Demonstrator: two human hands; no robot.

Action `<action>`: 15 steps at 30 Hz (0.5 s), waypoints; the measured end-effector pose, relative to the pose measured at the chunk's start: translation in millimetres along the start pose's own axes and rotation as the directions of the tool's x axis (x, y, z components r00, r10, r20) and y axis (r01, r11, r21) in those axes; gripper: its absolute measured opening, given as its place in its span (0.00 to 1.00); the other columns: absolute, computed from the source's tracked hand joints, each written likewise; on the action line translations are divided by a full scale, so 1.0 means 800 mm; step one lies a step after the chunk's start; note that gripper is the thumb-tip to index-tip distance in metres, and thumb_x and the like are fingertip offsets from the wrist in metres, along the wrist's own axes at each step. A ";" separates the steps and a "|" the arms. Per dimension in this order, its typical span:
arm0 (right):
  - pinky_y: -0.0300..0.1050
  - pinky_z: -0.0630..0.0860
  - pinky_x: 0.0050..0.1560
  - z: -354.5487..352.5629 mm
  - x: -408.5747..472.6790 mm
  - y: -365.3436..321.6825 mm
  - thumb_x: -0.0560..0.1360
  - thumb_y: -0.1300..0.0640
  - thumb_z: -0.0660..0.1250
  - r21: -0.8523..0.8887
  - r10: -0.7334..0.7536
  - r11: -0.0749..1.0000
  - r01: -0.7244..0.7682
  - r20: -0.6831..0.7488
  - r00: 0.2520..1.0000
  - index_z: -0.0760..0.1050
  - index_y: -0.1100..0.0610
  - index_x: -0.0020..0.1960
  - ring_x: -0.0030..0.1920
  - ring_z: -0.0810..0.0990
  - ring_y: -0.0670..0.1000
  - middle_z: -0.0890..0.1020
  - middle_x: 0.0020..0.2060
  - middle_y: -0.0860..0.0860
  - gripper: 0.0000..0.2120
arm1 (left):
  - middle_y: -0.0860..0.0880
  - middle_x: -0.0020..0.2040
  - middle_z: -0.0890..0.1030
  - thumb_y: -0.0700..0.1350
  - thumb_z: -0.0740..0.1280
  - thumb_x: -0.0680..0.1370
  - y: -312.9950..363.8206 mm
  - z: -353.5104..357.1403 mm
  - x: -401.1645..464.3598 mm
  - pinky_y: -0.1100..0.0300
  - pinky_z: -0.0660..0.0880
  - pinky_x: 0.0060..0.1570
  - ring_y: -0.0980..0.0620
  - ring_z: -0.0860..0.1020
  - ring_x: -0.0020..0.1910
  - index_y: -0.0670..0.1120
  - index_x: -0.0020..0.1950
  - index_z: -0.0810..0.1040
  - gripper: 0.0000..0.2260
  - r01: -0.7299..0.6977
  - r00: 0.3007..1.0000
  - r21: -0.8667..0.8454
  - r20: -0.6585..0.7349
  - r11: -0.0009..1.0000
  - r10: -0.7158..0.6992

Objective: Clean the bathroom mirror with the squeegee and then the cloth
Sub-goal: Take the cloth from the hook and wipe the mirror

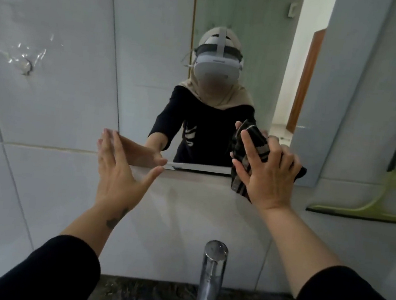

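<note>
Low down, right hand (267,175) presses cloth (248,141) on mirror (256,32) edge; left hand (117,165) spread flat.

Single head-worn wide view, close to the mirror (241,55), facing forward and down over the tap (211,276).

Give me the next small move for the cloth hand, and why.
Probably sweep the right hand sideways along the mirror's bottom edge, toward the left hand. The dark striped cloth is pressed flat at the lower right corner, the left hand braces open at the lower left, and the green squeegee already leans against the wall, unused.
</note>
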State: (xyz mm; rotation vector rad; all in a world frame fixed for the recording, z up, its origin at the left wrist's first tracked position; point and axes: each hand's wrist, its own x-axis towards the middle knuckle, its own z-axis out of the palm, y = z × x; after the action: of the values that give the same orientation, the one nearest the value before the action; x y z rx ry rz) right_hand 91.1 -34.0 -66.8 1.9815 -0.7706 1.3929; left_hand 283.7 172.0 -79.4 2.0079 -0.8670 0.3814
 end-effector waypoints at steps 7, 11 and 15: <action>0.61 0.70 0.53 -0.025 -0.004 0.079 0.78 0.40 0.51 -0.019 0.121 0.993 -0.120 0.131 0.984 0.47 0.45 0.74 0.53 0.64 0.60 0.61 0.60 0.58 0.28 | 0.46 0.77 0.33 0.58 0.58 0.79 0.054 0.011 -0.021 0.41 0.37 0.72 0.48 0.32 0.75 0.51 0.76 0.33 0.38 -0.181 0.969 0.070 -0.159 0.981 0.190; 0.62 0.73 0.51 -0.053 0.007 0.107 0.76 0.41 0.51 0.009 0.307 0.947 -0.321 0.271 0.913 0.50 0.47 0.75 0.50 0.69 0.64 0.65 0.57 0.61 0.30 | 0.47 0.77 0.38 0.52 0.57 0.78 0.119 0.028 -0.027 0.39 0.41 0.72 0.47 0.36 0.76 0.53 0.77 0.38 0.34 -0.460 0.881 -0.010 -0.135 0.888 0.454; 0.58 0.73 0.53 -0.095 0.019 0.119 0.78 0.39 0.50 0.176 0.295 0.901 -0.397 0.422 0.857 0.42 0.42 0.76 0.54 0.69 0.61 0.67 0.58 0.60 0.30 | 0.46 0.76 0.55 0.48 0.60 0.79 0.189 0.041 -0.029 0.44 0.63 0.70 0.48 0.53 0.76 0.47 0.74 0.63 0.23 -0.615 0.787 -0.189 -0.084 0.766 0.611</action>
State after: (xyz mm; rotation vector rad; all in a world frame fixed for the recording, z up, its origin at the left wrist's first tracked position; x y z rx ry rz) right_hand -21.9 -41.8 -18.4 2.4604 -1.2352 1.3669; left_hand 159.0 100.5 -18.0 1.4794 -1.4932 0.6424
